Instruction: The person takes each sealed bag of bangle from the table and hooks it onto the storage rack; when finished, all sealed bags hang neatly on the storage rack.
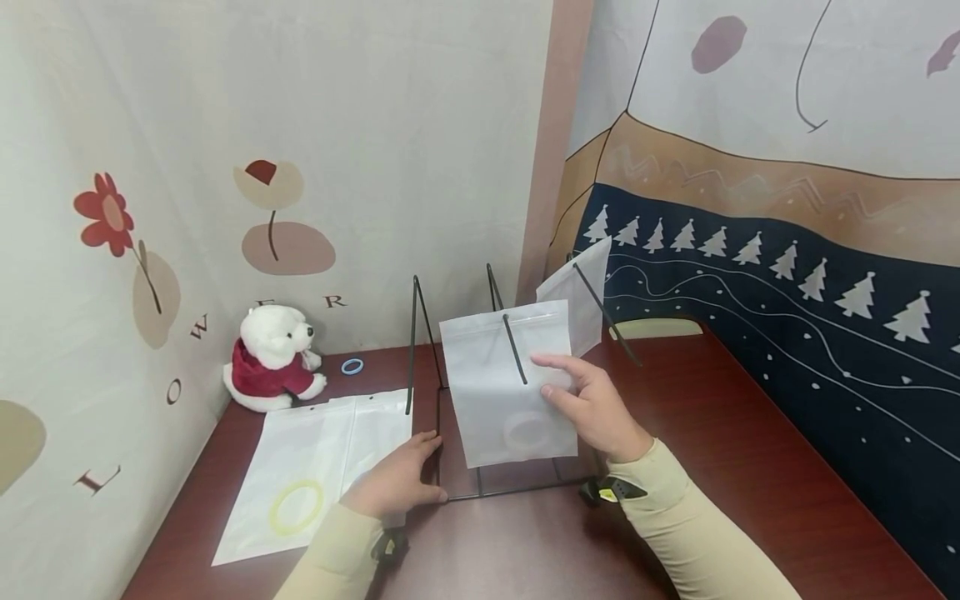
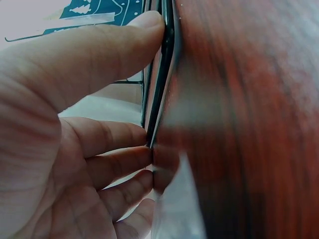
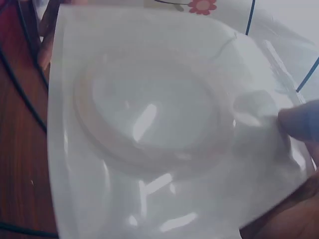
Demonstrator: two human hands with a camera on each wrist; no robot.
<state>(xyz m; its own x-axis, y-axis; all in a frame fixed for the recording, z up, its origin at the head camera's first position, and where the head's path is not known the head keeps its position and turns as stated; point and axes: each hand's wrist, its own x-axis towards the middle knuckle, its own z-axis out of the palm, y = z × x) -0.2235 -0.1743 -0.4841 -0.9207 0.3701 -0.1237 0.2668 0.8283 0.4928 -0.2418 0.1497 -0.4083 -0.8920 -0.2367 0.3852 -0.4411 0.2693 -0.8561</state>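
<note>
A black wire rack (image 1: 517,490) with upright hooks stands on the table. From its middle hook hangs a white zip bag (image 1: 498,375) with a pale ring (image 1: 527,431) inside. My right hand (image 1: 600,408) is at this bag's right side, index finger and thumb extended and apart over its front. In the right wrist view the thumb (image 3: 301,122) touches the bag, whose ring looks large and pinkish. My left hand (image 1: 401,479) touches the rack's front left corner. The left wrist view shows its thumb and fingers against the black rod (image 2: 162,64), not wrapped round it.
Another white bag (image 1: 588,300) hangs on the right hook. Left of the rack, overlapping white bags (image 1: 300,450) lie flat, one with a yellow ring (image 1: 296,507). Behind are a white toy bear (image 1: 273,358) and a small blue ring (image 1: 352,366). Printed cloth walls enclose the table.
</note>
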